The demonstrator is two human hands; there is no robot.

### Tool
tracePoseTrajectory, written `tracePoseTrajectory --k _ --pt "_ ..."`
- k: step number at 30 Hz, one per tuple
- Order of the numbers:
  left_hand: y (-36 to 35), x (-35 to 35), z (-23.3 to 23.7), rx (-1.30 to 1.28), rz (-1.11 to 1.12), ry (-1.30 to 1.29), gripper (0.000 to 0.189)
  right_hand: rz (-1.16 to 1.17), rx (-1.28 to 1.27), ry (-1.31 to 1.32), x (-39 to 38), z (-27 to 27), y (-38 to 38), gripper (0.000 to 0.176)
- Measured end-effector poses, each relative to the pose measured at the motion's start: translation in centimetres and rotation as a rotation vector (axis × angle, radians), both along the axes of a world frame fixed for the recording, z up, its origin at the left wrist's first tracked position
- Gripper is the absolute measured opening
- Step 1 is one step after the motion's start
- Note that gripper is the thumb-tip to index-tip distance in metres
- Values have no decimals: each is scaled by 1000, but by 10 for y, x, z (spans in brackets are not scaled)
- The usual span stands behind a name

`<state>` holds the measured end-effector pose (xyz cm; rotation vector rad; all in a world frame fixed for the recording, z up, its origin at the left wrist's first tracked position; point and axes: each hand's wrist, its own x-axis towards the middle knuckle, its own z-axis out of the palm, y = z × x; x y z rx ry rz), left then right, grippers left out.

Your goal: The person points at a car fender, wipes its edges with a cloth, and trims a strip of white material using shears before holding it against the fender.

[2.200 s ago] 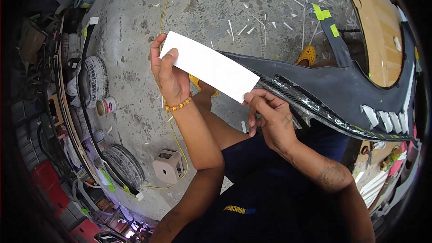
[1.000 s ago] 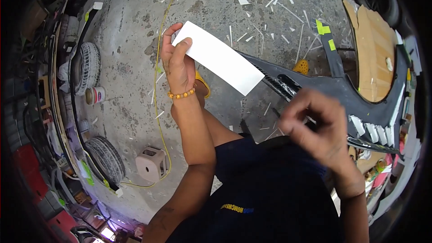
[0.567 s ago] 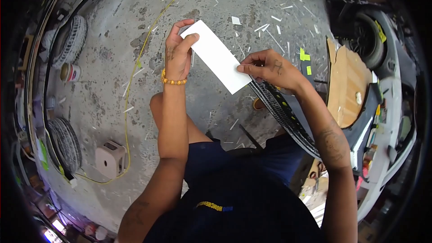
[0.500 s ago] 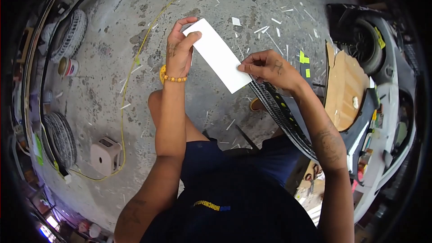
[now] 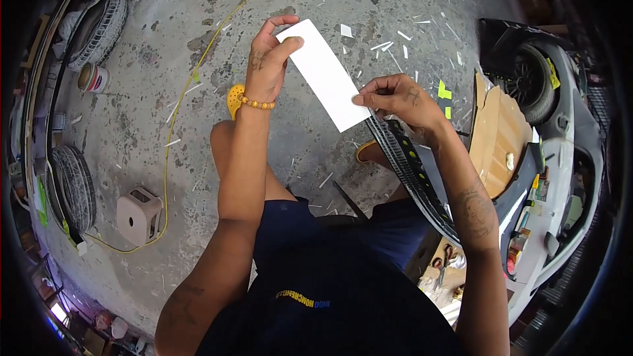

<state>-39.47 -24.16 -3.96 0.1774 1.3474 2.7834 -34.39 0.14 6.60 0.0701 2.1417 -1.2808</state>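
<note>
A white rectangular sheet is stretched at a slant between my two hands. My left hand pinches its upper left end, with the thumb on the face and the fingers partly behind. At the lower right edge, my right hand grips the sheet between thumb and curled fingers. Behind and below that hand runs a long black textured strip, curving down toward my right thigh; the sheet covers or meets its upper end.
White scraps and green tape pieces lie on the concrete floor. At left are a stool, a can, tires and a yellow cord. Cardboard, scissors and a wheel are at right.
The sheet and both hands have shifted slightly up and to the right in view, with the same grips. The view has turned a little, showing more of the yellow shoes.
</note>
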Motion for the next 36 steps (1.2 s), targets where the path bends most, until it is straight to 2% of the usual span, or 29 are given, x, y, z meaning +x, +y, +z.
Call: tracePoseTrajectory --k 16,19,25,28,31,36 --pt "0 -1 0 -23 11 29 44 17 -36 -50 -7 -4 3 24" --pt "-1 -1 1 -22 -7 17 43 -37 -167 -104 -11 -9 6 24" --pt "0 0 1 -6 6 15 42 -9 -143 -20 -21 -18 -6 26" --pt "1 0 2 -74 51 36 38 -8 -164 -47 -22 -15 -8 20" --pt "-4 0 0 10 65 -36 37 -12 -149 -60 -24 -15 -7 18" --pt "-4 10 -15 118 96 -216 46 -29 -192 -97 -33 -16 -8 25"
